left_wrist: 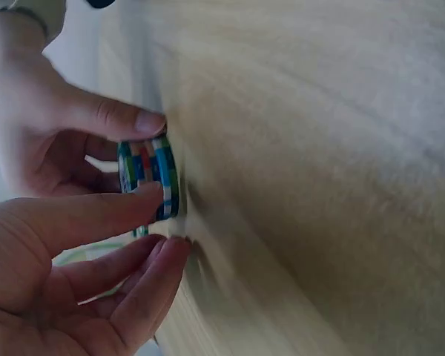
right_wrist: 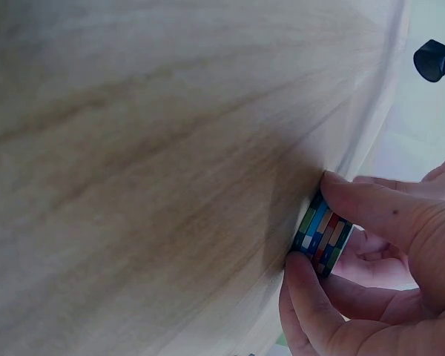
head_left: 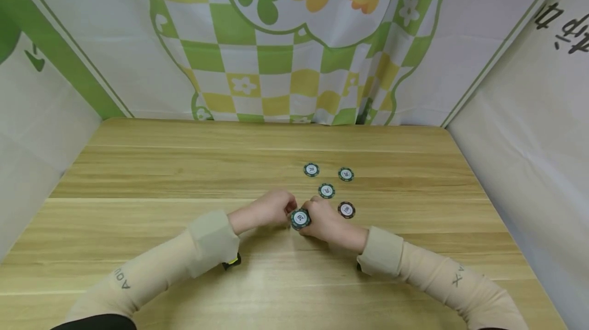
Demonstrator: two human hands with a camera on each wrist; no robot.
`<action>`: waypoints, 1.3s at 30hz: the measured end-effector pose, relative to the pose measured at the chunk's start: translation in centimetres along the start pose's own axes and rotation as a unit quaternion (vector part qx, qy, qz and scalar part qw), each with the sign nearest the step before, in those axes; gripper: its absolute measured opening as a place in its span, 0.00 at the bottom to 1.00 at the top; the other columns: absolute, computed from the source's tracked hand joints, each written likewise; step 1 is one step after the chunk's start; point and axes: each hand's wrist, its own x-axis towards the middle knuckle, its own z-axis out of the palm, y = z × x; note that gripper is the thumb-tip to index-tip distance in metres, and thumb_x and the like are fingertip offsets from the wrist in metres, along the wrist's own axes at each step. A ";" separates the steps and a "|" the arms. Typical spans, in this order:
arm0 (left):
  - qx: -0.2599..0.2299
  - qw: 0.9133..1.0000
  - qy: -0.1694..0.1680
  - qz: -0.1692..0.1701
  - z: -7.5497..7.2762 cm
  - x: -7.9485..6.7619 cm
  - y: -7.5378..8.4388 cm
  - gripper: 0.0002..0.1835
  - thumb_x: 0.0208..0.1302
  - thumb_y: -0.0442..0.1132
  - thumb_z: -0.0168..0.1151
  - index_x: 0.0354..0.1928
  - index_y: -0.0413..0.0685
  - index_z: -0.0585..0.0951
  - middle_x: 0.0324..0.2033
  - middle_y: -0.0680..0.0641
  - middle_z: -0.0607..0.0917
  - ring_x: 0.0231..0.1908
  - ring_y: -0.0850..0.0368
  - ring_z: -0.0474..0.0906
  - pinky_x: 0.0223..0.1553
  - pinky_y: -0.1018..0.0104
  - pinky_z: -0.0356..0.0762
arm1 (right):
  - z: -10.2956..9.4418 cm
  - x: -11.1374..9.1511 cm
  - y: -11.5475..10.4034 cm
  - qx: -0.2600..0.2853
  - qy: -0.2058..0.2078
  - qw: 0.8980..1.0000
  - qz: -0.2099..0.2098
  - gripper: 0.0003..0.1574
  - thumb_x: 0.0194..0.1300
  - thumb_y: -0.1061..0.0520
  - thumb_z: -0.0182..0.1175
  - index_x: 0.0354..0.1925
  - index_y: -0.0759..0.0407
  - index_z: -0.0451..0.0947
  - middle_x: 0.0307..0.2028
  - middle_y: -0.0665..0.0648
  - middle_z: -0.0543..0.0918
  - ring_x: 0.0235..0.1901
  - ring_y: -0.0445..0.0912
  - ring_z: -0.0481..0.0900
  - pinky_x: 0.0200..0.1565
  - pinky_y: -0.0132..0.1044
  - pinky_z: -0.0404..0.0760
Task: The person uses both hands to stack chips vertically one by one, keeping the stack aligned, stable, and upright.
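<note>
Left wrist | right fingers [left_wrist: 122, 119]: gripping chip stack [left_wrist: 165, 167] | left fingers [left_wrist: 154, 288]: narrowly parted, beside its edge

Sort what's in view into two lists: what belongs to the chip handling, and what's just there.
Part of the job:
chip stack, held by the right hand, left hand beside it
three loose green chips, probably
one loose dark chip, probably

Just there:
wooden table, under the chips
checked curtain, behind the table
</note>
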 end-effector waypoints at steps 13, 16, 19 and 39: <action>0.057 0.997 0.046 0.019 1.3 -0.4 1.3 0.11 0.37 0.29 0.69 0.22 0.42 0.75 0.21 0.49 0.74 0.23 0.57 0.67 0.26 0.64 0.71 | 0.0 0.1 0.0 0.008 0.009 1.000 0.001 0.18 0.40 0.60 0.72 0.30 0.66 0.77 0.26 0.57 0.74 0.27 0.45 0.71 0.29 0.36 0.75; 0.061 0.997 0.052 0.021 1.4 -0.5 1.5 0.10 0.38 0.29 0.68 0.21 0.43 0.74 0.20 0.49 0.73 0.22 0.57 0.66 0.24 0.65 0.69 | 0.0 0.0 0.1 0.003 0.001 1.000 -0.001 0.18 0.40 0.60 0.73 0.31 0.66 0.77 0.27 0.57 0.73 0.27 0.45 0.71 0.29 0.36 0.74; 0.056 0.997 0.053 0.020 1.5 -0.5 1.5 0.10 0.39 0.29 0.68 0.21 0.43 0.74 0.21 0.49 0.72 0.22 0.57 0.66 0.23 0.67 0.68 | -0.3 0.0 0.2 -0.003 -0.013 1.000 -0.005 0.17 0.40 0.61 0.72 0.30 0.66 0.77 0.26 0.56 0.73 0.27 0.46 0.69 0.29 0.36 0.74; 0.062 0.997 0.041 0.002 1.6 -0.5 1.5 0.14 0.35 0.28 0.70 0.26 0.41 0.76 0.24 0.48 0.73 0.25 0.58 0.69 0.25 0.69 0.71 | -4.0 -0.8 1.6 -0.037 -0.068 0.996 0.051 0.28 0.42 0.64 0.68 0.45 0.71 0.76 0.41 0.64 0.80 0.37 0.50 0.77 0.43 0.41 0.77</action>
